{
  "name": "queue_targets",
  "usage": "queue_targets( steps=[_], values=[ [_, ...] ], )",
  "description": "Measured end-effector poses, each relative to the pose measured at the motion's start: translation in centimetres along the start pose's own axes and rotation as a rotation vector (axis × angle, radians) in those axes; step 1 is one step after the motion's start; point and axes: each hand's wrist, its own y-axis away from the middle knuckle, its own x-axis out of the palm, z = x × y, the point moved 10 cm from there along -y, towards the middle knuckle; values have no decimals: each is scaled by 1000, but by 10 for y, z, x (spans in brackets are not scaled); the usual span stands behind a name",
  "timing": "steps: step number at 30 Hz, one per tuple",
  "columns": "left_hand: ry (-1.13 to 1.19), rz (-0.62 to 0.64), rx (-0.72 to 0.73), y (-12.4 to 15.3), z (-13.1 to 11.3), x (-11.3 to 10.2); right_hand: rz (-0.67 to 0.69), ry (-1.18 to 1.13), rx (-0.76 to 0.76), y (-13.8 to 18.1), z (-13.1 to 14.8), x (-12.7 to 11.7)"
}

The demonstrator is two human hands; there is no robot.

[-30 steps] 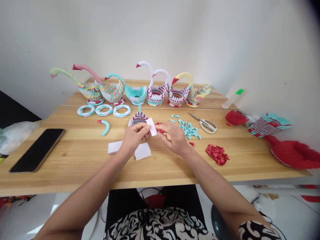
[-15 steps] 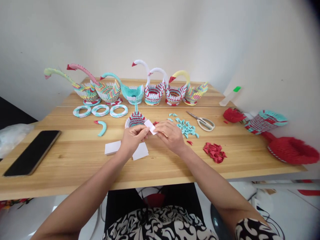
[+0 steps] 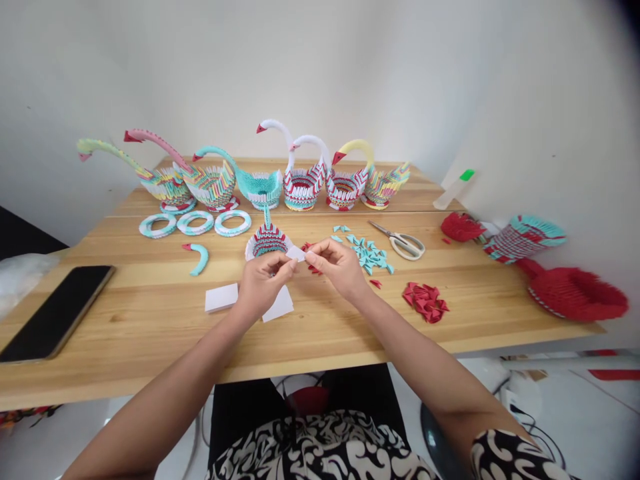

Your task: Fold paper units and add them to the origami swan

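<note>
Between both hands, above the table, is a small piece of white paper [image 3: 296, 253], its shape pointed at the top. My left hand [image 3: 267, 280] pinches its left side between thumb and fingers. The right edge is gripped by my right hand [image 3: 336, 268], fingers closed. Just behind the hands stands a red, white and teal folded-paper basket [image 3: 269, 239]. White paper slips [image 3: 278, 305] lie by my left wrist, with a stack of white paper [image 3: 221, 297] to their left. Red folded pieces partly show behind my right fingers.
Folded-paper swans [image 3: 260, 187] line the back, with paper rings [image 3: 233, 223] before them. A teal swan neck [image 3: 199, 260] and a phone [image 3: 57, 313] lie left. Rightward are teal pieces [image 3: 371, 255], scissors [image 3: 403, 243], red pieces [image 3: 426, 302] and a red paper swan [image 3: 575, 291].
The white paper was a flat rectangle held at a slant; now it looks smaller and pointed. My fingers have shifted around it. The whole view has moved slightly.
</note>
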Motion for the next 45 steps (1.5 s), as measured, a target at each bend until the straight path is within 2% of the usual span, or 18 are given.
queue_targets(
  steps=[5,9,15,18,22,25,28,31,35,41,43,45],
  values=[
    [-21,15,23,0,1,1,37,-42,-6,-2,1,3],
    [-65,15,43,-1,2,3,43,4,-73,0,5,6],
    [171,70,-34,-3,8,13,-71,146,-202,10,18,2],
    [257,63,-124,-3,16,12,-35,39,-137,8,10,6],
    [341,43,-196,-3,23,8,82,-119,-41,1,2,13],
    [233,76,-152,-3,15,7,184,-136,22,-1,0,17],
    [71,172,-86,-2,5,15,180,-102,40,-1,3,14],
    [115,163,-104,-2,7,16,116,-59,8,0,8,8],
    [278,151,-237,-1,21,18,29,-7,-17,1,10,2],
    [283,135,-317,1,26,16,8,70,-78,2,13,0],
    [268,121,-314,1,26,14,-3,155,-161,3,21,-1],
    [250,109,-307,0,26,12,-23,278,-312,5,37,-1]
  ],
)
